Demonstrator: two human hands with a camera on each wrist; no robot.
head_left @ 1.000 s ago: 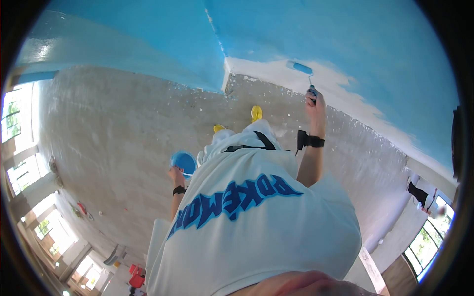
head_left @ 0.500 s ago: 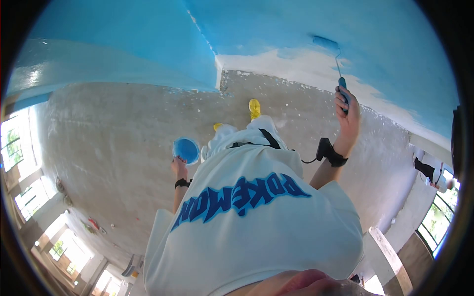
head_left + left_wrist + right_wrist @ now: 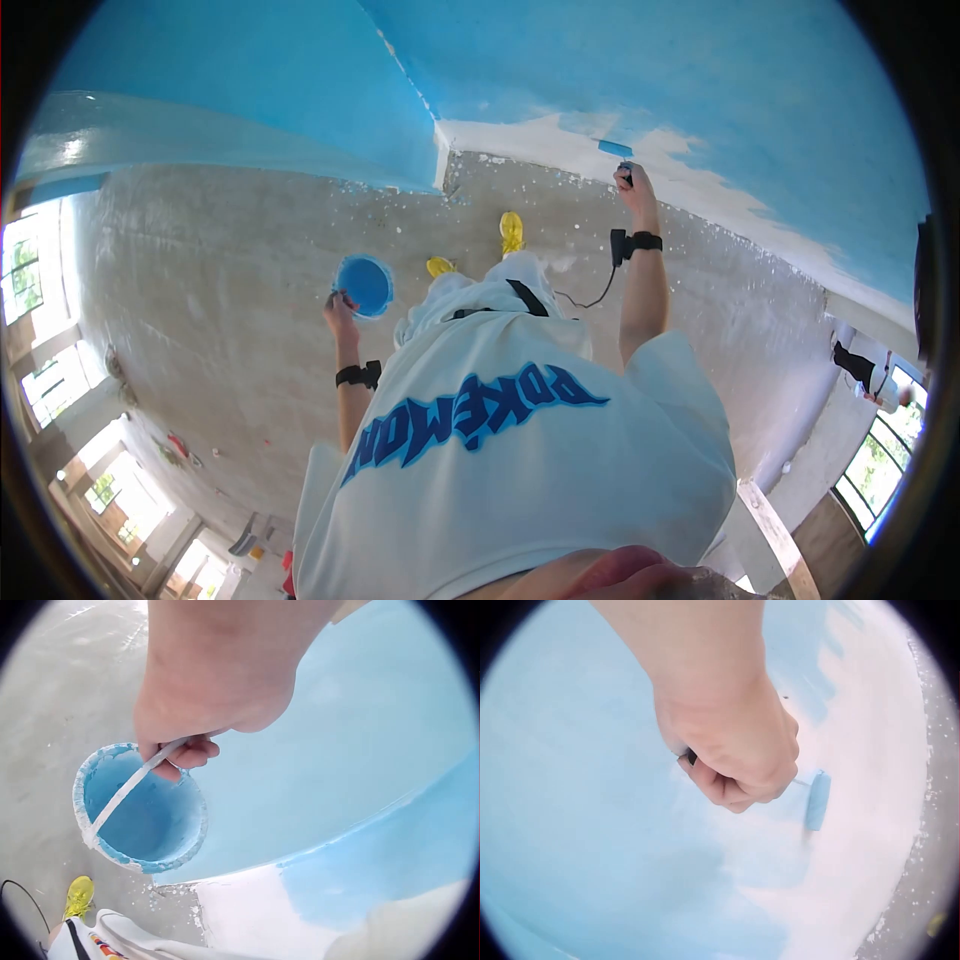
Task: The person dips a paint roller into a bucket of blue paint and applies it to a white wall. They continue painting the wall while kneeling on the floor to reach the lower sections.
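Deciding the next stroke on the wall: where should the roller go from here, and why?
Probably roll the small blue paint roller along the unpainted white strip of wall near the floor. The right hand has a grip on its handle, and the roller already sits on that bare band below the blue-painted area.

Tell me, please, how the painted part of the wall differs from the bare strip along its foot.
The painted part is blue and covers most of the wall; the bare strip is white and runs narrow, next to the grey floor. The roller, gripped by the right hand, lies on the bare strip at its edge with the painted part. The two share one flat wall. The left hand holds the bucket by its handle.
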